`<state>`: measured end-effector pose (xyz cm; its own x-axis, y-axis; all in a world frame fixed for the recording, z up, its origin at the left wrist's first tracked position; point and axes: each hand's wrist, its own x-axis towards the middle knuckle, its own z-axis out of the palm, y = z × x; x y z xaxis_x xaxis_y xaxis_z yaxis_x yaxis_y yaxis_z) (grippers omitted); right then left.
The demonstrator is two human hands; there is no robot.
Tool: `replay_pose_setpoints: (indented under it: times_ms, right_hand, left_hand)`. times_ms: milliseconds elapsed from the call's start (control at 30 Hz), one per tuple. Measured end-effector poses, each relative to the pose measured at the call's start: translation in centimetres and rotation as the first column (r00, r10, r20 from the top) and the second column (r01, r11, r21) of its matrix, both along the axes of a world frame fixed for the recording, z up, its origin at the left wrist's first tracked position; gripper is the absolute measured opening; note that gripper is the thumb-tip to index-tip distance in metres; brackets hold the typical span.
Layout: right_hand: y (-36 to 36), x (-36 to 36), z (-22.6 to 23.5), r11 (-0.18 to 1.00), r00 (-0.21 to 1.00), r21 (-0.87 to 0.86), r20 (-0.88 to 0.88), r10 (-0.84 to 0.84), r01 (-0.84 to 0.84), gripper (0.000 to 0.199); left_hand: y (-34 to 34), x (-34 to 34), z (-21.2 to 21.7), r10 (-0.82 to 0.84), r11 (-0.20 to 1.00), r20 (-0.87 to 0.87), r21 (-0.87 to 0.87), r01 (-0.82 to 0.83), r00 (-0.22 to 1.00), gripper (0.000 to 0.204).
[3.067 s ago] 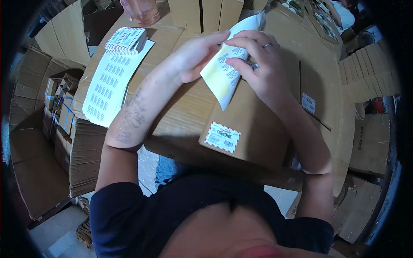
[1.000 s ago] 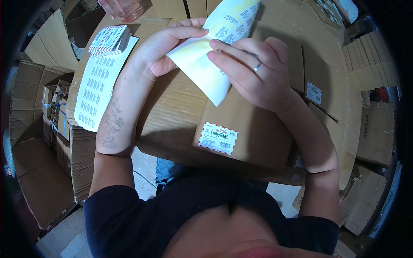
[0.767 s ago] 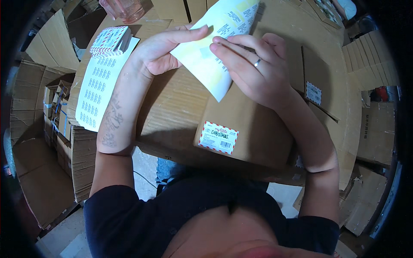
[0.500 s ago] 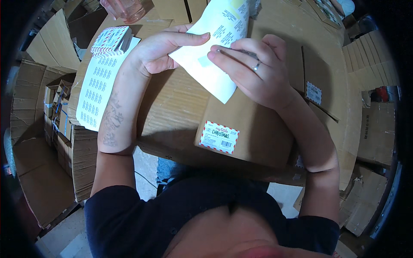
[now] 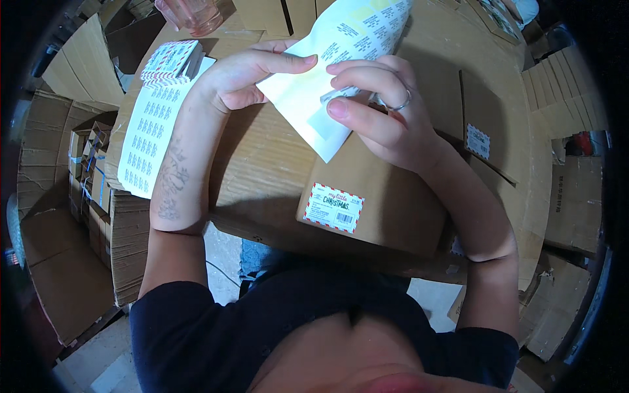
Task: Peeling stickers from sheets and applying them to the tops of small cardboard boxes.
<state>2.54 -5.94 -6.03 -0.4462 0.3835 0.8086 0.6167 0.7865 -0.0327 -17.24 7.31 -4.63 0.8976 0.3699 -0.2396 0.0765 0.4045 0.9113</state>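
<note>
My left hand grips the left edge of a white label sheet, thumb on top and fingers beneath. Rows of small printed text cover the sheet's upper part, while its lower corner is bare and hangs down. At that bare part, my right hand pinches a small clear printed label between thumb and finger; whether it is fully off the sheet I cannot tell. Below both hands lies a closed brown cardboard box, bearing a white label with a red-striped border near its left corner.
On the left, a second label sheet lies partly under a stack of striped-border labels. A pink see-through cup stands at the far left. Another labelled box sits to the right. Open cartons surround the cardboard-covered table.
My right hand has shifted slightly and turned, its fingers now more apart around the small label. The sheet's upper end has swung right and its lower corner left.
</note>
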Motion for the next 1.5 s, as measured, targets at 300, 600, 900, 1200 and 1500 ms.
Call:
replay_pose_setpoints:
  times_ms: [300, 600, 900, 1200, 1500]
  right_hand:
    - [0.1, 0.1, 0.5, 0.999, 0.999, 0.009, 0.018, 0.037, -0.037, 0.055]
    - [0.1, -0.2, 0.6, 0.990, 0.986, -0.124, -0.159, 0.053, -0.073, 0.065]
    - [0.3, -0.1, 1.1, 0.959, 0.954, -0.237, -0.288, 0.085, -0.157, 0.078]
    - [0.6, 0.8, 0.4, 0.868, 0.903, -0.425, -0.425, 0.059, -0.257, 0.062]
    - [0.4, 0.6, 0.3, 0.880, 0.914, -0.424, -0.406, 0.026, -0.213, 0.058]
  left_hand:
    - [0.3, -0.1, -0.3, 0.012, 1.000, -0.029, -0.008, -0.012, 1.000, 0.050]
    - [0.4, -0.2, -0.5, 0.018, 1.000, -0.048, 0.001, -0.018, 0.999, 0.052]
    - [0.6, 0.0, -1.0, 0.016, 1.000, -0.066, 0.010, -0.016, 0.998, 0.053]
    - [0.7, 0.2, -1.2, 0.034, 0.999, -0.098, 0.029, -0.032, 0.995, 0.052]
    - [0.5, 0.2, -1.2, 0.047, 0.998, -0.107, 0.049, -0.042, 0.993, 0.052]
